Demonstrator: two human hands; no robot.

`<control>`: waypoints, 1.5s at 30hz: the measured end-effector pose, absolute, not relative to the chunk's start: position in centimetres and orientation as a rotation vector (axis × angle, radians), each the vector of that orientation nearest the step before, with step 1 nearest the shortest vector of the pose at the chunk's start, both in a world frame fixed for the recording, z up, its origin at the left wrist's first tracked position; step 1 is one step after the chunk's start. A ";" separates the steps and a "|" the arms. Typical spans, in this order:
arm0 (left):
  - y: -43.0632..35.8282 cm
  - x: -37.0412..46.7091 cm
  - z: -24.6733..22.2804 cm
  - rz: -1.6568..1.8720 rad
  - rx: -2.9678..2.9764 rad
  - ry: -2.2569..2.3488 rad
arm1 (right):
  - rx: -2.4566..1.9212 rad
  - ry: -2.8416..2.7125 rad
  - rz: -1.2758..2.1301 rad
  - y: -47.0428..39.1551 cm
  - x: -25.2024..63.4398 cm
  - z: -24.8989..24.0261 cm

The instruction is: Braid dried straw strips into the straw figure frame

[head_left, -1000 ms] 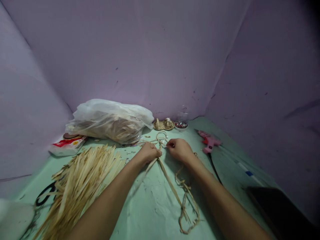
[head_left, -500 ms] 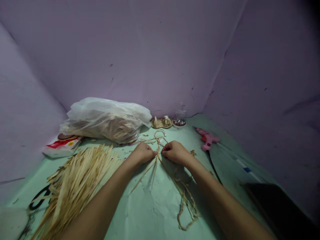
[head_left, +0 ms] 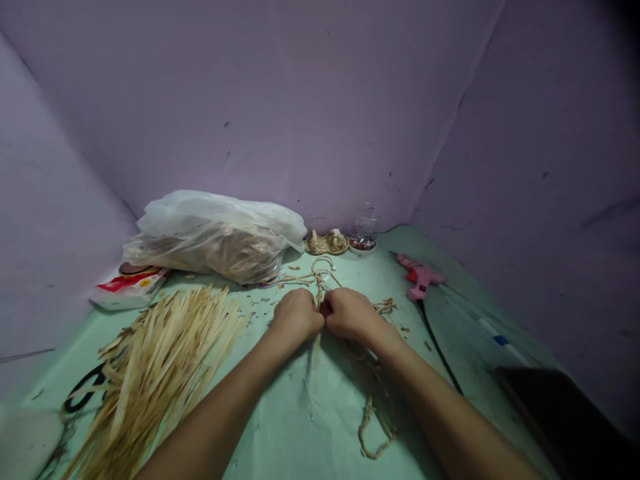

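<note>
Two bare hands meet over a pale green tabletop [head_left: 280, 427]. The left hand [head_left: 299, 315] and the right hand [head_left: 346, 312] pinch the lower part of a braided fiber cord [head_left: 319, 285]; the fingertips are partly hidden. The cord's curved end lies beyond them, and a loose twisted strand [head_left: 369, 448] trails beside the right forearm. To the left are a spread bundle of flat straw-colored strips [head_left: 160, 360], black scissor handles [head_left: 83, 393] and a red-and-white packet [head_left: 131, 287]. Along the purple wall [head_left: 320, 107] sit a filled translucent plastic bag [head_left: 215, 237], a small woven piece [head_left: 327, 243] and a container of beads [head_left: 363, 244]. A pink glue gun [head_left: 421, 275] lies to the right.
</note>
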State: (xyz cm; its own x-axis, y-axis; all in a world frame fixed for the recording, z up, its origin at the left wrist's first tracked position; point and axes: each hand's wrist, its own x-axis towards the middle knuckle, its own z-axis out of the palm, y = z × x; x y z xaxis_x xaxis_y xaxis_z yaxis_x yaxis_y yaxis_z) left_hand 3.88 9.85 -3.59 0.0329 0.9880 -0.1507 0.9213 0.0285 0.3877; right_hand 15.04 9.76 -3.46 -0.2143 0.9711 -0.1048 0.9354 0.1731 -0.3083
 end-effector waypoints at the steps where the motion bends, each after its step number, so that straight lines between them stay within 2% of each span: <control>1: 9.9 3.9 -3.5 0.252 1.944 1.925 | -1.867 -2.298 0.516 9.9 15.1 -3.5; 9: 10.0 4.0 -4.1 0.349 1.997 1.854 | -1.802 -1.722 1.199 10.9 15.2 -4.8; 15: 9.6 4.1 -4.9 0.372 2.099 1.776 | -1.794 -1.569 1.434 10.9 15.6 -4.5; 20: 10.1 3.6 -5.1 0.404 2.064 1.673 | -1.779 -1.539 1.495 11.1 16.3 -4.7; 26: 10.9 3.1 -5.1 0.465 1.970 1.629 | -1.751 -1.626 1.425 11.3 16.8 -5.0; 29: 11.0 3.1 -4.7 0.402 1.683 1.631 | -1.669 -1.684 1.383 11.5 17.0 -5.4; 33: 11.0 3.1 -4.2 0.495 1.256 1.452 | -1.567 -1.685 1.391 11.7 17.1 -6.1; 37: 11.1 3.2 -4.4 0.469 1.224 1.411 | -1.573 -1.743 1.335 11.7 17.1 -6.1; 45: 11.4 3.3 -5.3 0.611 1.339 1.555 | -1.578 -2.268 0.619 10.8 16.5 -4.4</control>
State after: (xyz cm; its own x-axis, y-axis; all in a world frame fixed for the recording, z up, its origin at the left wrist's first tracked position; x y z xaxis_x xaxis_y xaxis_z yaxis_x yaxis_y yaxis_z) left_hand 3.35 11.42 -5.27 0.0622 0.9396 -0.3366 0.4591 0.2725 0.8455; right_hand 16.47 10.77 -4.44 -0.3460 0.9382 0.0062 0.8049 0.3002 -0.5118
